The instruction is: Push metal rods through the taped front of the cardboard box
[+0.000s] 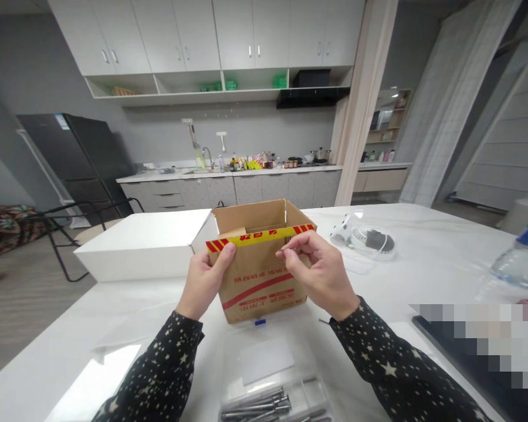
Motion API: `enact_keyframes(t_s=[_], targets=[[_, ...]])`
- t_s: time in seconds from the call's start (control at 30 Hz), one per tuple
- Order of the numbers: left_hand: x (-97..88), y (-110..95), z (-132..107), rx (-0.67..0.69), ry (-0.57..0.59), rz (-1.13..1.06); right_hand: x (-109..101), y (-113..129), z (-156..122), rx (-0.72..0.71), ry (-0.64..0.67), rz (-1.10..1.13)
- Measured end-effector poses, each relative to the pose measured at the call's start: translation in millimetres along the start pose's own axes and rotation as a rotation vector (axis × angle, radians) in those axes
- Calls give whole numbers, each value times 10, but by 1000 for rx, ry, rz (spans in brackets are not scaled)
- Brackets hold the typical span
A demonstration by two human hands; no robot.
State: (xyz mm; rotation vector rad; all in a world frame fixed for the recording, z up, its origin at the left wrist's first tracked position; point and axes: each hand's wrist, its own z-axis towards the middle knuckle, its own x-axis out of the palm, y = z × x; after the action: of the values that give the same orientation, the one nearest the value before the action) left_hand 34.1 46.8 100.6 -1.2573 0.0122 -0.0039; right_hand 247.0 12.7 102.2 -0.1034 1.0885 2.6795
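An open cardboard box [255,275] with red print stands on the white table, yellow-and-red tape along its top front edge. My left hand [206,278] is closed on the box's left side, the thumb pressed on the front face near the tape. Close to the upper right of that face, my right hand [319,269] pinches a thin metal nail [281,252] between thumb and fingers. Most of the nail is hidden by the fingers. Nearer to me lies a clear plastic case [235,357], its lid open, with several long metal nails [257,404] in its compartments.
A long white box [136,252] lies to the left. White coiled cable [365,241] is on the table at right, and a large water bottle [521,258] stands at the far right. A dark flat object [457,351], partly pixelated, lies near my right sleeve.
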Motion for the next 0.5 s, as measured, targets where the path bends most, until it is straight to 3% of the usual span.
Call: enact_keyframes(t_s=[0.13, 0.37, 0.5], targets=[[-27, -6, -8, -36, 41, 25, 96, -87, -42, 19, -50, -40], [3, -23, -30, -2, 35, 3, 155, -153, -113, -111, -149, -207], [11, -40, -43, -3, 62, -15, 157, -189, -116, -91, -205, -230]])
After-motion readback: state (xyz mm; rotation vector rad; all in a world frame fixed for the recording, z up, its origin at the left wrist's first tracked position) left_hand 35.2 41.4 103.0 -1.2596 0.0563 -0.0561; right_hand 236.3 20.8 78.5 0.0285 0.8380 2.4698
